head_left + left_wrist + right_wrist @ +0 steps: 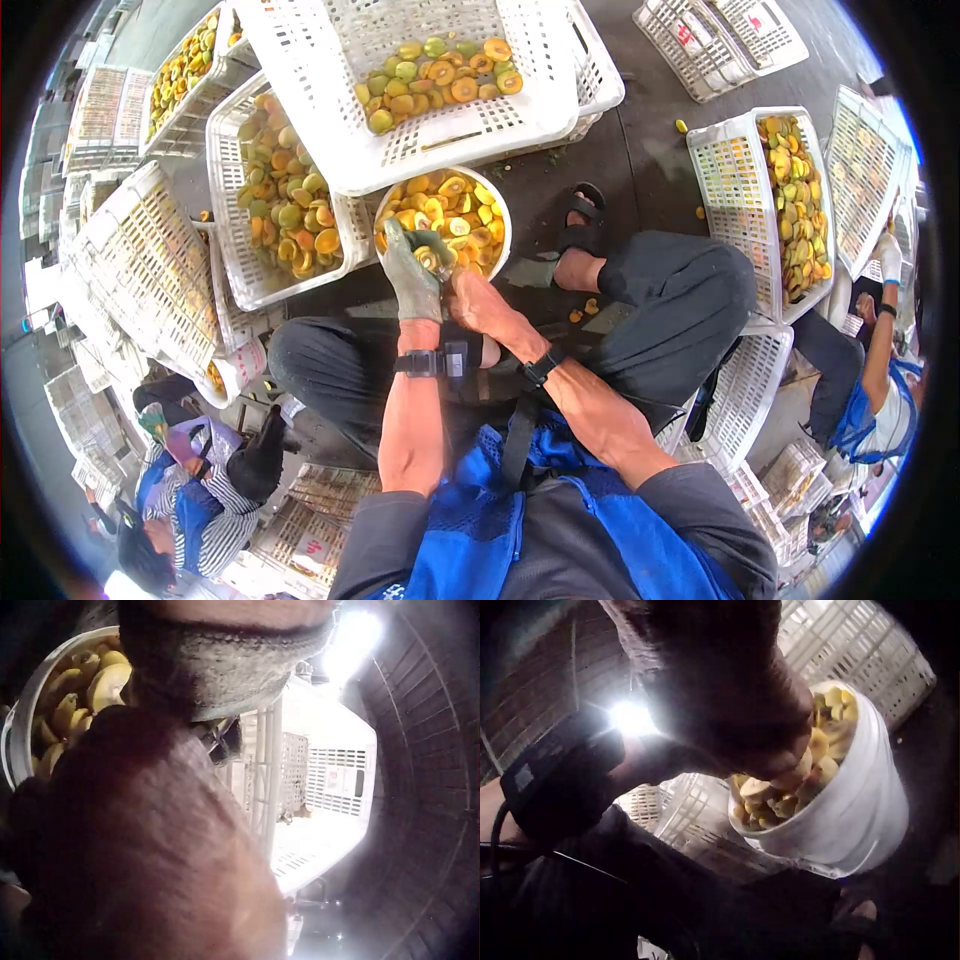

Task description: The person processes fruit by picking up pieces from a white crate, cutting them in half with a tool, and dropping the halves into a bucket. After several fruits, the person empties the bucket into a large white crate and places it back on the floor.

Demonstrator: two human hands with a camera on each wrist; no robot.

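My left hand (412, 275), in a grey-green work glove, grips a halved yellow-fleshed fruit (427, 257) over a round white bucket (862, 802). My bare right hand (485, 305) is close against the glove at the bucket's near rim, its fingers curled in toward the fruit; I cannot tell what they hold. Cut fruit halves (470, 215) with yellow flesh fill the bucket nearly to its rim. In the left wrist view, the hand and the glove's cuff (217, 671) cover much of the picture.
Beyond the bucket, a white crate (380, 165) holds fruit halves. Another full crate (222, 190) stands to its left, and one more (730, 190) to the right. My sandalled foot (580, 225) rests on the dark floor near loose fruit pieces. Other people sit at both sides among stacked crates.
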